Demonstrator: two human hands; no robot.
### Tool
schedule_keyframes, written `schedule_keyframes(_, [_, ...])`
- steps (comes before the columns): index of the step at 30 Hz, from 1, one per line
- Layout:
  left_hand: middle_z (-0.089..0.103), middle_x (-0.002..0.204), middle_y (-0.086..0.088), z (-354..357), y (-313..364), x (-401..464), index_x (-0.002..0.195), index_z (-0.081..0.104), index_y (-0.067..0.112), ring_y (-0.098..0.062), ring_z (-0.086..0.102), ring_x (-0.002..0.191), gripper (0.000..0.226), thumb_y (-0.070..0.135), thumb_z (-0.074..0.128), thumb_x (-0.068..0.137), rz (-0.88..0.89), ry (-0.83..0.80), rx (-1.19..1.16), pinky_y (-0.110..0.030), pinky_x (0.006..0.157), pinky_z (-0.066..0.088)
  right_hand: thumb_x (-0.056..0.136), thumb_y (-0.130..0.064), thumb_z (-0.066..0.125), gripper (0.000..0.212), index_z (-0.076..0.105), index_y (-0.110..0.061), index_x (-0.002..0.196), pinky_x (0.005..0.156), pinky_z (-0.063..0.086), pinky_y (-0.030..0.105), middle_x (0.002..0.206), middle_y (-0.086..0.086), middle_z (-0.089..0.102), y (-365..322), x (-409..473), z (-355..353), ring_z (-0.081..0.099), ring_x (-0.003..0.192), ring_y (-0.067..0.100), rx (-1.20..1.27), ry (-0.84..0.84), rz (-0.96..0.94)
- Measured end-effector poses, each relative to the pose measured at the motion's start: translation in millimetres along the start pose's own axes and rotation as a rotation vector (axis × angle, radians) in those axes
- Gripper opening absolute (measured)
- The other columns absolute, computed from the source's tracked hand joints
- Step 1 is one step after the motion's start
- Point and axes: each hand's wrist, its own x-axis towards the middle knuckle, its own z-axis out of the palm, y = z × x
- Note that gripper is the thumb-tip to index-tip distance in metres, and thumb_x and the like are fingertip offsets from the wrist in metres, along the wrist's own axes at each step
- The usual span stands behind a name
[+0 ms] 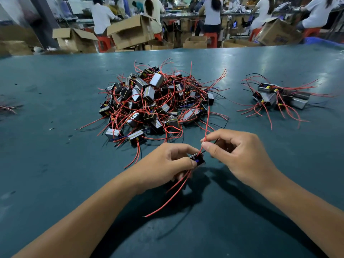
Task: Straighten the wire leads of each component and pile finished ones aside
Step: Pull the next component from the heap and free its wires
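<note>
My left hand (pixel 168 161) grips a small black component (pixel 198 159) with red wire leads, held just above the green table (pixel 55 164). My right hand (pixel 236 153) pinches one red lead (pixel 206 125) between thumb and forefinger, and the lead rises from the component toward the big pile. Other red leads (pixel 173 194) hang down from under my left hand onto the table. A large tangled pile of components (pixel 154 101) lies in the table's middle. A smaller pile (pixel 279 97) sits at the right.
A few loose red wires (pixel 9 108) lie at the table's left edge. Beyond the far edge stand open cardboard boxes (pixel 130 34), red stools and several people working at other benches. A blue bin (pixel 323 41) shows at the far right.
</note>
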Motion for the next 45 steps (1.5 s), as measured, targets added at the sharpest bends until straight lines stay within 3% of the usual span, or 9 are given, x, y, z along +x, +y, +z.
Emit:
schedule_keyframes(5, [0.069, 0.082, 0.005, -6, 0, -2, 0.103, 0.072, 0.024, -0.007, 0.056, 0.073, 0.023, 0.024, 0.059, 0.084, 0.005, -0.017, 0.037, -0.024, 0.068, 0.045, 0.086, -0.029, 0.076, 0.021, 0.065, -0.027, 0.068, 0.05, 0.031, 0.006, 0.054, -0.014, 0.056, -3, 0, 1, 0.046, 0.046, 0.002, -0.013, 0.0, -0.003])
schedule_keyframes(7, [0.07, 0.085, -0.005, -5, 0, 0, 0.101, 0.073, 0.021, -0.009, 0.057, 0.078, 0.021, 0.025, 0.061, 0.084, 0.031, 0.005, 0.068, -0.037, 0.072, 0.048, 0.086, -0.025, 0.076, 0.023, 0.063, -0.025, 0.066, 0.05, 0.031, 0.005, 0.054, -0.015, 0.055, -5, -2, 4, 0.047, 0.047, 0.002, -0.019, 0.003, -0.004])
schedule_keyframes(10, [0.07, 0.094, -0.018, -4, 0, -1, 0.099, 0.072, 0.015, -0.017, 0.059, 0.084, 0.021, 0.032, 0.064, 0.09, 0.052, 0.019, 0.042, -0.051, 0.083, 0.049, 0.086, -0.024, 0.076, 0.023, 0.064, -0.026, 0.066, 0.05, 0.031, 0.006, 0.053, -0.014, 0.055, -6, -2, 8, 0.046, 0.046, 0.002, 0.005, -0.007, 0.003])
schedule_keyframes(16, [0.069, 0.081, 0.005, -7, -2, 0, 0.102, 0.07, 0.01, -0.007, 0.061, 0.072, 0.011, 0.017, 0.062, 0.099, 0.078, 0.089, -0.014, -0.023, 0.064, 0.05, 0.088, -0.028, 0.073, 0.016, 0.065, -0.025, 0.075, 0.05, 0.034, 0.013, 0.058, -0.013, 0.057, -4, -2, 3, 0.044, 0.048, 0.003, 0.022, -0.065, -0.015])
schedule_keyframes(20, [0.072, 0.094, -0.016, -15, -4, 0, 0.1, 0.067, 0.007, -0.019, 0.063, 0.084, 0.007, 0.013, 0.066, 0.096, 0.103, 0.11, 0.066, -0.045, 0.08, 0.053, 0.087, -0.026, 0.067, 0.005, 0.067, -0.028, 0.083, 0.057, 0.047, 0.025, 0.071, -0.009, 0.065, -8, -4, 2, 0.059, 0.062, 0.013, -0.008, -0.114, -0.094])
schedule_keyframes(25, [0.069, 0.086, 0.016, -40, -3, -6, 0.093, 0.075, 0.028, 0.0, 0.062, 0.076, 0.003, 0.026, 0.073, 0.092, 0.121, 0.03, 0.488, -0.01, 0.067, 0.044, 0.089, -0.02, 0.07, 0.009, 0.067, -0.024, 0.081, 0.059, 0.048, 0.031, 0.072, -0.007, 0.065, -6, -1, -3, 0.06, 0.065, 0.016, -0.068, -0.13, -0.152])
schedule_keyframes(33, [0.069, 0.099, 0.016, -64, 2, -19, 0.114, 0.065, 0.04, -0.008, 0.067, 0.085, 0.034, 0.052, 0.074, 0.084, -0.062, -0.095, 0.498, -0.026, 0.078, 0.055, 0.089, -0.016, 0.071, 0.01, 0.069, -0.024, 0.084, 0.056, 0.045, 0.02, 0.072, -0.009, 0.065, -5, -4, 2, 0.06, 0.064, 0.014, -0.109, -0.149, -0.151])
schedule_keyframes(38, [0.069, 0.103, 0.014, -71, 1, -27, 0.107, 0.062, 0.037, -0.016, 0.069, 0.071, 0.033, 0.022, 0.08, 0.084, -0.129, -0.172, 0.422, -0.03, 0.063, 0.053, 0.089, -0.014, 0.072, 0.012, 0.069, -0.023, 0.081, 0.056, 0.038, 0.009, 0.07, -0.008, 0.064, -4, -1, -1, 0.059, 0.063, 0.011, -0.151, -0.123, -0.113])
schedule_keyframes(45, [0.071, 0.097, 0.02, -83, 10, -34, 0.106, 0.067, 0.037, -0.007, 0.061, 0.068, 0.026, 0.032, 0.08, 0.084, -0.097, -0.1, 0.518, -0.023, 0.064, 0.05, 0.09, -0.015, 0.07, 0.009, 0.069, -0.024, 0.087, 0.058, 0.047, 0.024, 0.074, -0.007, 0.066, -8, -3, -1, 0.061, 0.067, 0.015, -0.121, -0.147, -0.132])
